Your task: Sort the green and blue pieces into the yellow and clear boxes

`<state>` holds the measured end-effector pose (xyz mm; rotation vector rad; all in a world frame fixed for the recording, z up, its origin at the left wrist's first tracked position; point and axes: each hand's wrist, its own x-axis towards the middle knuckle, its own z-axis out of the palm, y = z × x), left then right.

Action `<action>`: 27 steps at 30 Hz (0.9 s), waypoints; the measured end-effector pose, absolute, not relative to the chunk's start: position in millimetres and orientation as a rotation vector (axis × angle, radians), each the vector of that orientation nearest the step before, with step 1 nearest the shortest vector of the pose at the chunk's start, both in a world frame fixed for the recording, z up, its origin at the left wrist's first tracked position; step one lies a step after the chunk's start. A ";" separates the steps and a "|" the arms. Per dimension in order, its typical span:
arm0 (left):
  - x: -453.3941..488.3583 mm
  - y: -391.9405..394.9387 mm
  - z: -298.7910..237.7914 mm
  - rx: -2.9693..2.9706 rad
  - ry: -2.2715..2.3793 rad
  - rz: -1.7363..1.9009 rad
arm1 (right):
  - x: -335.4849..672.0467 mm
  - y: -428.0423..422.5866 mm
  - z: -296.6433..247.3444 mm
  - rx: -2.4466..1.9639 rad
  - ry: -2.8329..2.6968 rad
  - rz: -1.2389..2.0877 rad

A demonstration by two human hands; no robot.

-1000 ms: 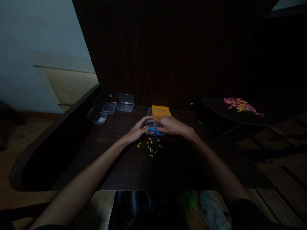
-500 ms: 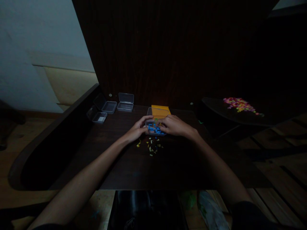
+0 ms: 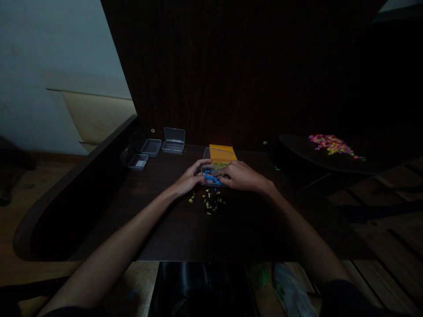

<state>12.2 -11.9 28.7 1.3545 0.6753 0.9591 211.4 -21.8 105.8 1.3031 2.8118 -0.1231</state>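
Note:
A small clear plastic box [image 3: 207, 169] full of blue pieces [image 3: 210, 177] sits in the middle of the dark wooden table [image 3: 185, 229]. My left hand [image 3: 190, 178] curls round the box's left side. My right hand [image 3: 240, 175] rests on its right side, fingers bent over the blue pieces. Whether those fingers pinch a piece is too dark to tell. Behind the box lies a yellow-orange flat thing [image 3: 222, 154]. Several tiny yellow and dark pieces [image 3: 209, 202] lie scattered on the table just in front of my hands.
Three clear plastic boxes stand at the table's back left: one open [image 3: 150, 146], one shut [image 3: 173, 141], one small [image 3: 138, 162]. A heap of pink and yellow pieces [image 3: 332, 144] lies on a dark surface at the right. A dark wooden panel rises behind the table.
My hands have barely shifted; the right fingers have slid slightly left over the blue pieces. The box stays in place.

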 end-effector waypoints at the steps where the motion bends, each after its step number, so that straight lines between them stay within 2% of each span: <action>1: 12.3 -12.1 29.2 1.360 0.681 0.959 | 212.0 -23.2 106.0 1.298 2.807 -0.111; 11: 13.0 -12.0 29.4 1.358 0.654 0.962 | 213.9 -35.8 107.3 1.272 2.711 0.047; 27: 12.3 -11.6 28.8 1.340 0.647 0.972 | 212.5 -33.0 107.0 1.298 2.727 -0.035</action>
